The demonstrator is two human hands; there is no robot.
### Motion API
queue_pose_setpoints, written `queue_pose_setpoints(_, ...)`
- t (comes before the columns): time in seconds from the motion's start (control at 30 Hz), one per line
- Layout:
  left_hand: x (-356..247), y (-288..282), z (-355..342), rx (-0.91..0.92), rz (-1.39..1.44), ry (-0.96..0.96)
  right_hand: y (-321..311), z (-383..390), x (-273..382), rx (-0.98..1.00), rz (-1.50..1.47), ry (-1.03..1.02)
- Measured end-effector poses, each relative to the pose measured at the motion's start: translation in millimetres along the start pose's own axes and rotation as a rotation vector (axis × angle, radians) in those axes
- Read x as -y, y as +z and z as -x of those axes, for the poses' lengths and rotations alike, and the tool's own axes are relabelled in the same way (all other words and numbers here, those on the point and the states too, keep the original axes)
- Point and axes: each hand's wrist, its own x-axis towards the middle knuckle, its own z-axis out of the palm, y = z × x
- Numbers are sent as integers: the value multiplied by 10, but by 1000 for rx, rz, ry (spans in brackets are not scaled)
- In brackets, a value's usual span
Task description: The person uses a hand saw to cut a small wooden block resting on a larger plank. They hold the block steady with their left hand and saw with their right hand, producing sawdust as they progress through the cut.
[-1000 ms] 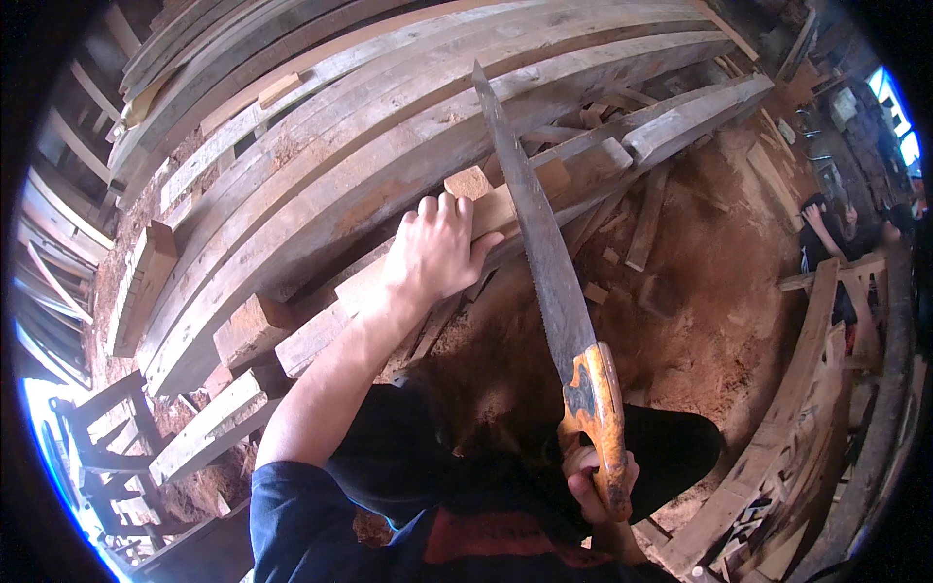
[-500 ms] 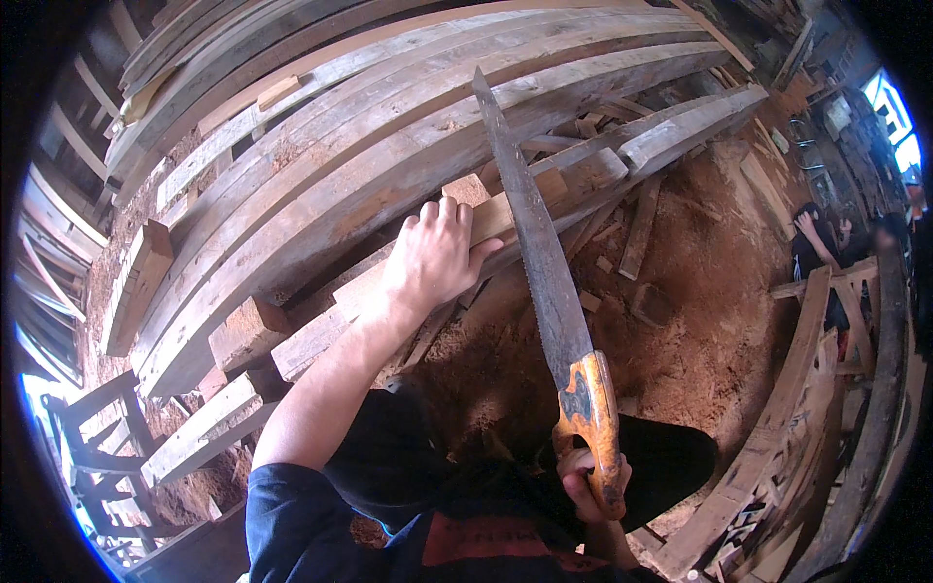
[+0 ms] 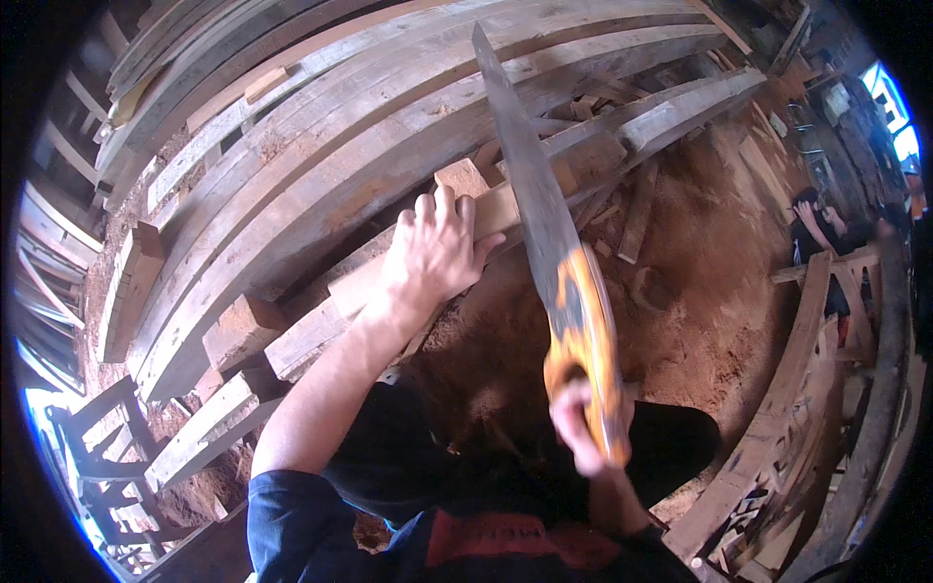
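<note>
My right hand (image 3: 577,428) is wrapped round the yellow-orange handle of a handsaw (image 3: 533,185), its long grey blade pointing away from me. The blade lies against a pale wooden batten (image 3: 497,210), crossing over it just right of my left hand. My left hand (image 3: 432,251) presses down on this batten, fingers curled over its far side and thumb stretched toward the blade. Beneath the batten runs a thicker beam (image 3: 301,340). A small wood block (image 3: 461,177) sits just beyond my left fingertips. The saw handle and right hand are slightly blurred.
Long timber beams (image 3: 321,185) lie side by side beyond my hands. Reddish sawdust (image 3: 680,301) covers the ground at the right, with loose offcuts. Curved planks (image 3: 768,428) stand at the lower right, near another person (image 3: 814,225). A dark chair-like frame (image 3: 102,447) is at the left.
The saw has moved forward, away from me, with my right hand on its handle; its tip reaches farther over the beams. My left hand stays in place on the batten.
</note>
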Motion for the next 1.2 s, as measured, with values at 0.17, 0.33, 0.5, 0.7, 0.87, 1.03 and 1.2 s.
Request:
queue_pose_setpoints(0.17,100,-14,-66,17,73,38,-54,533,131,165,544,-343)
queue_pose_setpoints(0.33,-34,14,15,65,91,62,353,-466,155,108,454,-476)
queue_pose_setpoints(0.5,38,-16,-78,38,-44,-6,171,37,94,170,705,-635)
queue_pose_setpoints(0.7,82,-30,-78,121,88,52,-5,425,101,134,552,-488)
queue_pose_setpoints(0.87,75,28,-48,-1,63,-46,220,-293,231,178,445,-512)
queue_pose_setpoints(1.03,84,-40,-109,35,-44,20,14,412,-100,148,588,-548)
queue_pose_setpoints(1.2,137,-48,-92,98,119,53,-47,455,137,173,337,-393)
